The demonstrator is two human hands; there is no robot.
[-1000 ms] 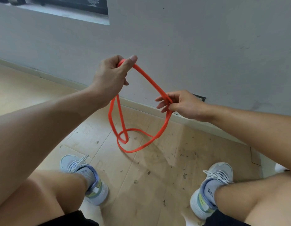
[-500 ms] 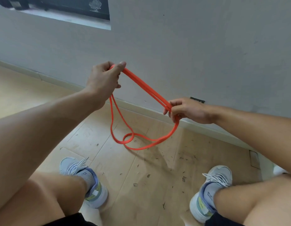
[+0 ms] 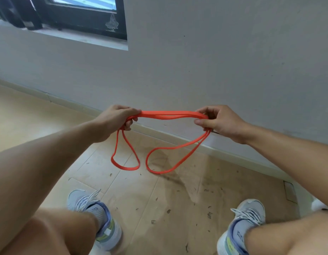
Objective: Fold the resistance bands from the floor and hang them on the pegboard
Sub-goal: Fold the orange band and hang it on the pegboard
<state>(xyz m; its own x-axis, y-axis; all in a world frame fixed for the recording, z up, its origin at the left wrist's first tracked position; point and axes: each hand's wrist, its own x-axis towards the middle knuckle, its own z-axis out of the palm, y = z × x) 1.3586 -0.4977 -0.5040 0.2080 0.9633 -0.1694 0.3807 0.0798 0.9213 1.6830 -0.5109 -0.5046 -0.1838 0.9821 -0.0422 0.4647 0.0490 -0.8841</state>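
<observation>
An orange resistance band [image 3: 168, 115] stretches level between my two hands, doubled into two strands. My left hand [image 3: 115, 120] grips its left end with curled fingers. My right hand [image 3: 217, 119] pinches the right end between thumb and fingers. Below each hand a loop of the band hangs down: a short one under the left hand, a longer one under the right, both above the floor. No pegboard is in view.
A grey wall [image 3: 214, 61] with a pale skirting board stands close ahead. A dark window frame [image 3: 82, 17] sits at the upper left. My two grey sneakers [image 3: 96, 218] rest on a tan wooden floor [image 3: 159, 208] speckled with small debris.
My hands have moved apart and come level, pulling the doubled band straight between them. The single twisted loop that hung below has separated into two hanging loops. The view has tilted upward.
</observation>
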